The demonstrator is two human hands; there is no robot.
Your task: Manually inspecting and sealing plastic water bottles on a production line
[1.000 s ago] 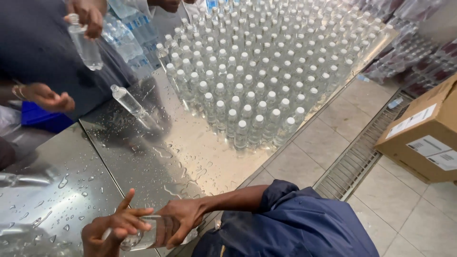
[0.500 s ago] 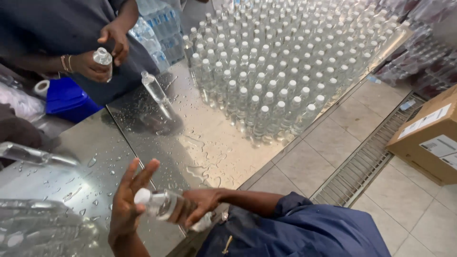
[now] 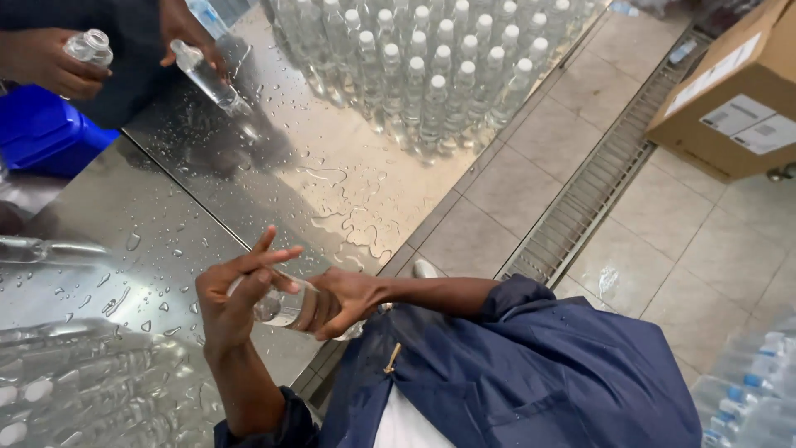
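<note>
A worker at a wet steel table [image 3: 332, 178] holds a small clear plastic bottle [image 3: 286, 305] on its side between both hands, low over the table's near edge. The right hand [image 3: 344, 300] is wrapped round the bottle's body, fingers curled tight, while the left hand [image 3: 232, 294] sits at the capped end, palm against it and fingers splayed upward. The hands are close together with only the bottle between them. The worker wears a dark blue jacket [image 3: 531, 373].

Across the table, another person's hands are busy with bottles of their own: one hand [image 3: 50, 62] grips an uncapped bottle [image 3: 89, 47], the other [image 3: 186, 29] tilts a capped bottle [image 3: 207, 76] down towards the steel. A blue tub [image 3: 46, 133] sits beside them. Rows of white-capped bottles [image 3: 431, 75] stand massed at the far end. A cardboard box [image 3: 730, 99] rests on the tiled floor [image 3: 680, 241] beside a drain grate [image 3: 589, 182].
</note>
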